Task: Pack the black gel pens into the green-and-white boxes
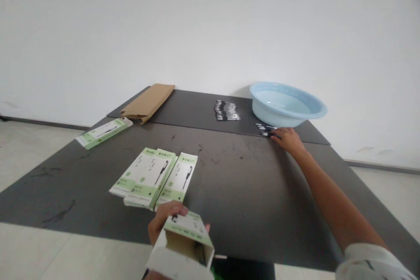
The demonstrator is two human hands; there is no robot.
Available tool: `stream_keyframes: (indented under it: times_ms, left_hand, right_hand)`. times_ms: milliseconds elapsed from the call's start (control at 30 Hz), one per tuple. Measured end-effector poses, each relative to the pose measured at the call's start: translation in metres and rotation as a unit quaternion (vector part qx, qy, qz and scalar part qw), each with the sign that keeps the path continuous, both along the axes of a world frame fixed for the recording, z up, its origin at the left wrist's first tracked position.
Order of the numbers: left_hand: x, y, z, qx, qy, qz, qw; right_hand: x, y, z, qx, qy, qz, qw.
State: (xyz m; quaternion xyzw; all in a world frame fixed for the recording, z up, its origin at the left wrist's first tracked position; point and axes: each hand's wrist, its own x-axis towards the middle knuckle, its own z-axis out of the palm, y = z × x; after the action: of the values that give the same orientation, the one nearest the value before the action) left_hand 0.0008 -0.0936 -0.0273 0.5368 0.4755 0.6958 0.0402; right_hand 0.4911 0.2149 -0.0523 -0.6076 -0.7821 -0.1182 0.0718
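Note:
My left hand [166,216] is wrapped round a green and white pen box [188,229] at the table's front edge. The box's end flap is open towards me, and its inside is mostly in shadow. My right hand [288,139] reaches far forward, its fingers closed on a few dark pens [265,129] in front of the basin; the fingertips are partly hidden. Left of them, several clear pens with black grips [227,110] lie side by side in a row. Several more pen boxes [149,175] lie flat and close together, just beyond my left hand.
A light blue plastic basin [282,116] stands at the back right, close to the white wall. A folded brown paper bag [149,101] lies at the back left. A single pen box [104,132] rests at the left edge of the dark table [243,188].

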Motion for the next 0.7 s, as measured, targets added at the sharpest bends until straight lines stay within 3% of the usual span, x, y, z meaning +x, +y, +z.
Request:
stream_keyframes:
  times_ms: [167, 333, 467, 700]
  left_hand:
    - [-0.012, -0.003, -0.009, -0.052, 0.06, -0.06, 0.995]
    - [-0.013, -0.004, -0.005, -0.085, 0.087, -0.074, 0.99]
    - [-0.009, -0.007, -0.001, -0.096, 0.082, -0.099, 0.987]
    - [-0.01, -0.011, -0.011, -0.147, 0.099, -0.107, 0.978]
  right_hand:
    - [0.006, 0.008, 0.012, -0.053, -0.009, 0.007, 0.999]
    - [0.001, 0.009, 0.019, -0.083, -0.02, 0.019, 0.996]
    - [-0.005, 0.003, 0.016, -0.071, -0.026, 0.023, 0.997]
    - [-0.016, -0.007, 0.011, -0.015, -0.024, 0.025, 0.999]
